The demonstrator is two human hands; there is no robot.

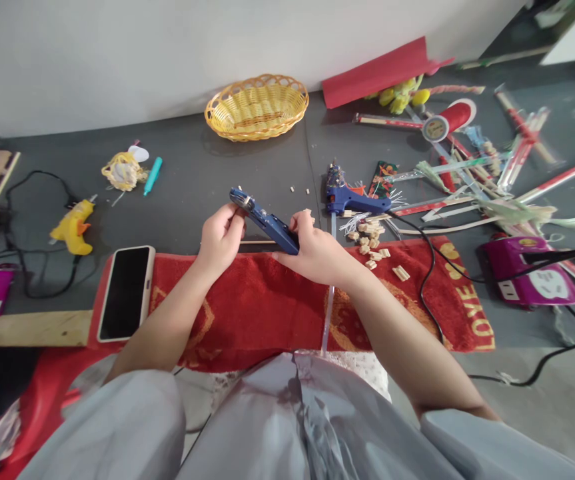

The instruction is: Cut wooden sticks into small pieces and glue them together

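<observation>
Holding blue hand tool [268, 225] in both hands: left hand [222, 240] fingers closed on the metal-tipped end, right hand [317, 252] clamped on the other, over the red towel [252, 307] far edge.

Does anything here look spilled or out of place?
Yes: small wood bits lie scattered over the red towel and floor, right of the held blue tool. Beyond them, sticks lie in a crisscross heap.

Head-worn view, forward and steeply down, close
</observation>
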